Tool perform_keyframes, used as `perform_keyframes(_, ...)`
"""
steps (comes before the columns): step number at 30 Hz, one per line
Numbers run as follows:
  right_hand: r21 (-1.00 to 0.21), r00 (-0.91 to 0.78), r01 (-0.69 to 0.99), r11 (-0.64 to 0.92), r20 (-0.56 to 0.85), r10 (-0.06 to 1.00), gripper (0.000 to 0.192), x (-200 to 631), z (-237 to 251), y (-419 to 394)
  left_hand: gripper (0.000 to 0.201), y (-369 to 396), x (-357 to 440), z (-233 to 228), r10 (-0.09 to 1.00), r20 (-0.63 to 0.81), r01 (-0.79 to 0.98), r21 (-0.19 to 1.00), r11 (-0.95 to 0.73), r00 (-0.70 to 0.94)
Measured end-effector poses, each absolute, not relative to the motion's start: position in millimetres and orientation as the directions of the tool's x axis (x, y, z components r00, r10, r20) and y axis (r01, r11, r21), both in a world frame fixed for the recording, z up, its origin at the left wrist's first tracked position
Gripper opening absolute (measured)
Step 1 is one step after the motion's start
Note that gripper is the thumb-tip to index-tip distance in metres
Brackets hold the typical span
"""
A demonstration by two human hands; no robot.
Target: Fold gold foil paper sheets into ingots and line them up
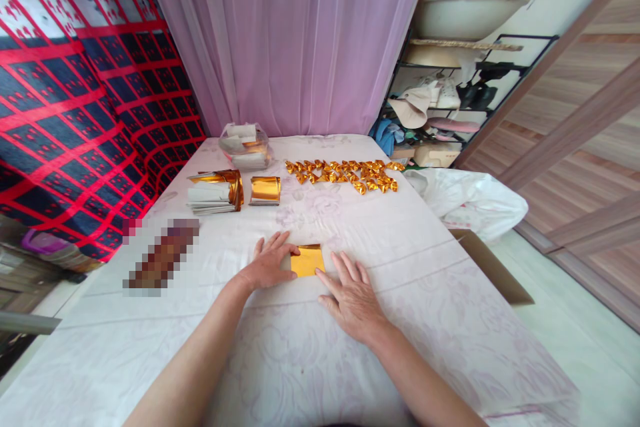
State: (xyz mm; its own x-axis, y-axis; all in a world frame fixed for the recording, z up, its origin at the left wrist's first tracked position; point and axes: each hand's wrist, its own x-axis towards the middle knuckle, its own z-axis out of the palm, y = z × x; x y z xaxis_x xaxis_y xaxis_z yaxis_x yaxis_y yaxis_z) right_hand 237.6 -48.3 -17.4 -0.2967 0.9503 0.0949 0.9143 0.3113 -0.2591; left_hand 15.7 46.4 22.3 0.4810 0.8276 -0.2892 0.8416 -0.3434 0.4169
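One gold sheet (309, 262) lies between left hand (271, 263) and right hand (354, 300), both spread, seemingly only touching it.

Left fingers (288, 250) and right fingers (327, 278) touch gold paper (307, 261)

Floral-covered table (300, 360): gold square (307, 261), two foil stacks (215, 196), clear container (246, 161), folded gold pieces (360, 187) in rows.

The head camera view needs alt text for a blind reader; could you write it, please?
A left hand and a right hand touch opposite sides of a gold square on a floral tablecloth. Beyond them are two stacks of gold sheets, a filled clear bag and many folded gold pieces.
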Motion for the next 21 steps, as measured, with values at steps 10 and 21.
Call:
perform_keyframes(10, -0.249, -0.287, 0.919, 0.307, 0.114, 0.951, 0.050, 239, -18, -50, 0.043, -6, 29, 8, 0.869, 0.064, 0.829, 0.273, -0.488, 0.491)
perform_keyframes(21, -0.242, -0.272, 0.924, 0.297, 0.132, 0.953, 0.046, 239, -19, -51, 0.052, -29, 13, -6, 0.850, 0.003, 0.831, 0.206, -0.516, 0.527)
